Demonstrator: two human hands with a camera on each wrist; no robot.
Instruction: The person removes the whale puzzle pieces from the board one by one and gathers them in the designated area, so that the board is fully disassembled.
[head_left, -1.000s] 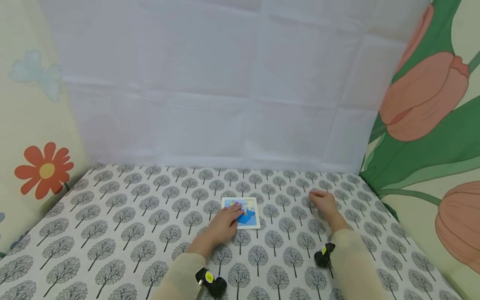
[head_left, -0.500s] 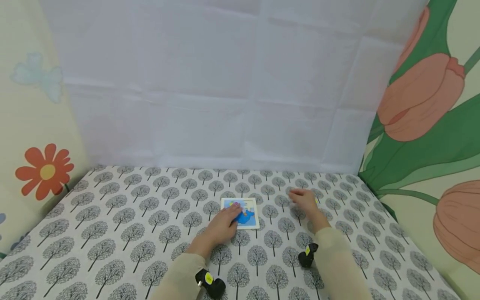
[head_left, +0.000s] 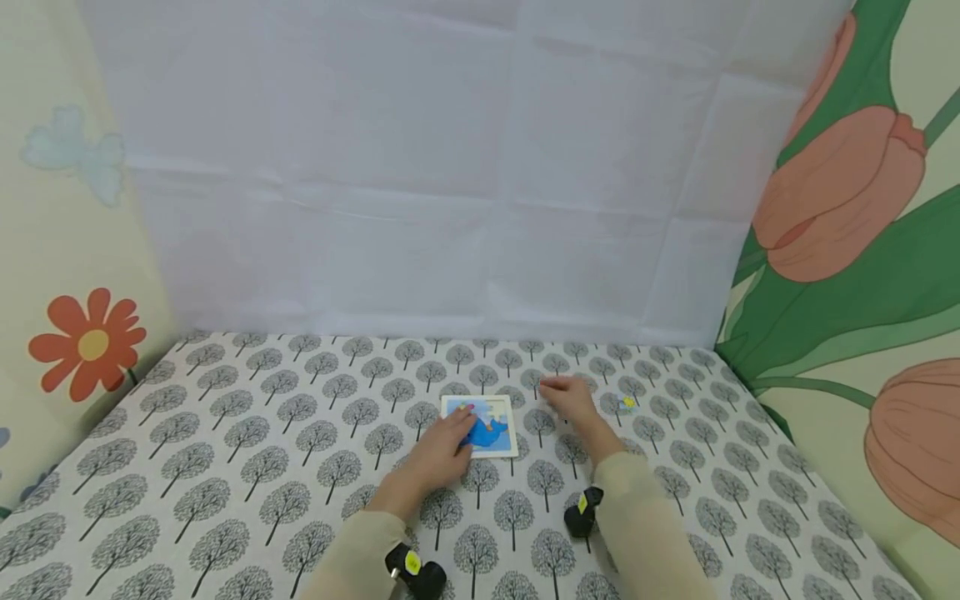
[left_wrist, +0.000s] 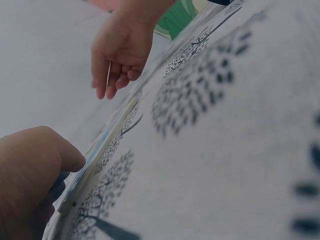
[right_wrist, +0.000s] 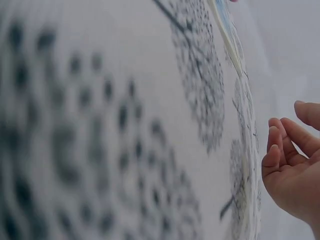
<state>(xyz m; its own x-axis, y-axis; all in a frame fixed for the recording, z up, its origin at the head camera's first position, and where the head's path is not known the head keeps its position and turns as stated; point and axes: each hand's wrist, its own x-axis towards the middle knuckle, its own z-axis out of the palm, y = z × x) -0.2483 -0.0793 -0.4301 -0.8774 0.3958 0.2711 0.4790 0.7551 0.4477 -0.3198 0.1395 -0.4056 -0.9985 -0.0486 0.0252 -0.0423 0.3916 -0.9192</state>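
A small square jigsaw puzzle (head_left: 492,437) with a white frame and a blue whale-like picture lies flat on the cloth. A pale, jagged-edged patch shows at its upper right. My left hand (head_left: 441,450) rests on its left side, fingers spread over the picture; in the left wrist view the thumb lies by the frame's edge. Just right of the puzzle, my right hand (head_left: 573,402) is raised above the cloth. It pinches a thin puzzle piece (left_wrist: 108,75), seen edge-on in the left wrist view. The piece's face is hidden.
A loose blue and yellow puzzle piece (head_left: 627,402) lies on the cloth to the right. The tree-print tablecloth (head_left: 285,500) covers the table. A white sheet (head_left: 390,250) hangs behind, with painted walls at both sides. Each wrist wears a black camera (head_left: 582,512).
My right hand has moved left toward the puzzle, carrying the pinched piece. The loose piece has come into view behind it. My left hand has stayed on the puzzle.
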